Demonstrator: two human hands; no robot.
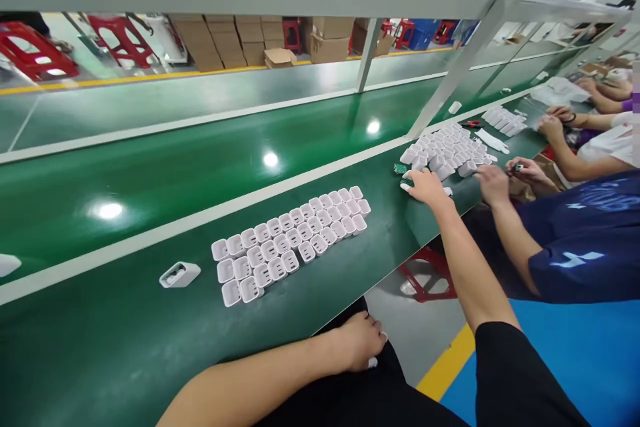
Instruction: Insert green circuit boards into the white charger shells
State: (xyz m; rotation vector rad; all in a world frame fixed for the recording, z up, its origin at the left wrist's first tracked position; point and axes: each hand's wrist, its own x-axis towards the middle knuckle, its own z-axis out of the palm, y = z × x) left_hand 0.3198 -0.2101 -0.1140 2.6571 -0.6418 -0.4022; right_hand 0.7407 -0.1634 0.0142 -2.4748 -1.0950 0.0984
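Circuit board (399, 168) lies beside right hand (426, 187), grip unclear; left hand (361, 341) half-curled, palm hidden.

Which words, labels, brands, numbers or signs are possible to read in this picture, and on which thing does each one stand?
No text can be read with certainty.
Dark blue shirt of the neighbouring person: pale lettering, too blurred to read; the sleeve's pale angular mark gives no readable word.
White cases in rows: no readable text.
Small green board: too small to tell.
Cardboard boxes: no readable text.
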